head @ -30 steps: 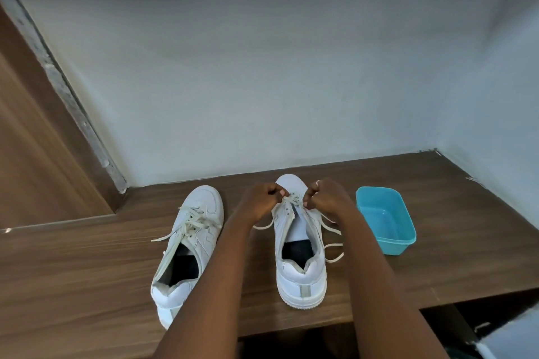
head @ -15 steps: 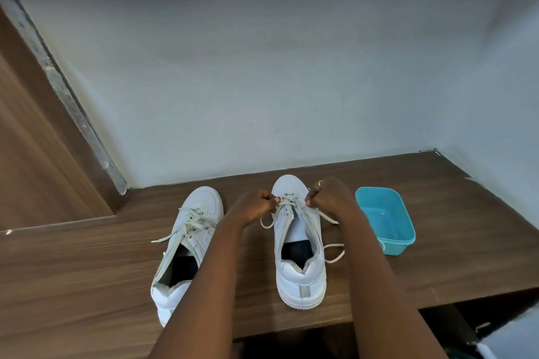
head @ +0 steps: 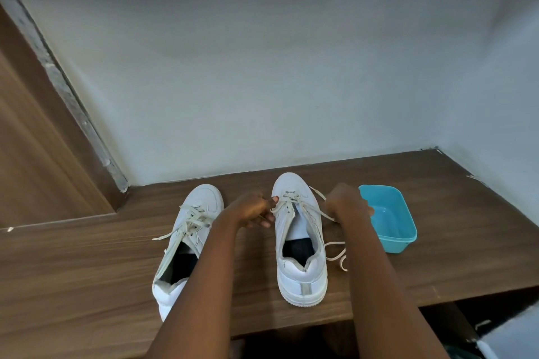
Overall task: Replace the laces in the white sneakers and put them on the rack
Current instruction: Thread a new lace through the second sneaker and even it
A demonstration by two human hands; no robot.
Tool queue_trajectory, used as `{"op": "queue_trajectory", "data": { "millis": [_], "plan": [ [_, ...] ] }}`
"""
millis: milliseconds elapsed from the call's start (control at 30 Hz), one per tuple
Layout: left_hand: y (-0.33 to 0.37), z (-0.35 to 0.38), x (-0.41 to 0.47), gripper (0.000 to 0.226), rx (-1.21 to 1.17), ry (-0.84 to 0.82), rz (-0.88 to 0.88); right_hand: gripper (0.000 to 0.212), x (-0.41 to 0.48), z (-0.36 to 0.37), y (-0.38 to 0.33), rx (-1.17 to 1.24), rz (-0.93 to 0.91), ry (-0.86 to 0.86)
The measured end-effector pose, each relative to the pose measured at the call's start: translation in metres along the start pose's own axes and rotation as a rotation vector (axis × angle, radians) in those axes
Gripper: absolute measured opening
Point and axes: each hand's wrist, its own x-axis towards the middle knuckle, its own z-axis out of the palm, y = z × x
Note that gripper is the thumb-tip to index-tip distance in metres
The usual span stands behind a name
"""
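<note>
Head view: since the earlier frame the hands have been drawn apart. The left hand [head: 253,210] is now beside the left eyelet row, and the right hand [head: 345,204] has been carried outward, in front of the near rim of the blue tub [head: 390,230]. The lace [head: 313,207] is stretched between them across the right-hand sneaker [head: 300,271].

The fingers of both hands are curled. The lace is pinched by the left hand at the eyelets, and a strand is gripped in the right fist. A slack end [head: 338,253] is left trailing on the wooden shelf [head: 87,256] beside the heel.

This sneaker stands upright, toe to the wall, between the forearms. The left-hand sneaker [head: 201,201] lies just beside it, tilted outward, with the second lace [head: 189,218] loosely threaded.

The lace is judged to be light, soft and limp. It is best taken near its tip, where it can be steered through an eyelet. The sneakers are judged light but fairly stiff, and would be lifted most easily by the heel collar.

By count, two sneakers, two laces, one tub and two hands are seen.
</note>
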Motion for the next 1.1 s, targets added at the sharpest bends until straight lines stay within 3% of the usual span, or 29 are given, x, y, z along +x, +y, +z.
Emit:
{"op": "queue_trajectory", "data": {
  "millis": [100, 200, 267, 433, 533, 600, 667, 800, 933, 1100],
  "plan": [
    [0.003, 0.001, 0.000, 0.018, -0.049, 0.065, 0.106, 0.024, -0.001, 0.000, -0.006, 0.049, -0.107, -0.042],
    [0.005, 0.000, 0.000, 0.012, -0.048, 0.129, 0.208, 0.013, -0.003, -0.002, -0.013, 0.219, -0.321, -0.130],
    [0.005, -0.001, 0.000, 0.013, -0.039, 0.160, 0.245, 0.018, -0.006, -0.001, -0.015, 0.304, -0.371, -0.154],
    [0.005, 0.001, 0.001, 0.014, -0.081, 0.192, 0.285, 0.012, 0.000, 0.002, -0.011, 0.275, -0.344, -0.131],
    [0.005, 0.003, 0.004, 0.016, -0.089, 0.187, 0.283, 0.004, 0.008, 0.004, -0.006, 0.119, -0.207, -0.108],
    [0.006, 0.004, 0.005, 0.018, -0.064, 0.189, 0.293, 0.021, 0.009, 0.007, -0.002, 0.063, -0.070, -0.098],
    [0.005, 0.005, 0.006, 0.021, -0.043, 0.191, 0.307, 0.024, 0.006, 0.007, 0.001, 0.045, -0.018, -0.089],
    [0.005, 0.008, 0.008, 0.017, -0.006, 0.200, 0.347, 0.022, 0.008, 0.004, -0.004, 0.064, -0.189, -0.113],
    [0.004, 0.009, 0.012, 0.017, -0.003, 0.208, 0.370, 0.014, 0.001, 0.003, -0.012, 0.235, -0.373, -0.166],
    [0.003, 0.009, 0.014, 0.019, 0.024, 0.210, 0.378, 0.008, 0.010, 0.008, -0.009, 0.211, -0.295, -0.135]
  ]
}}
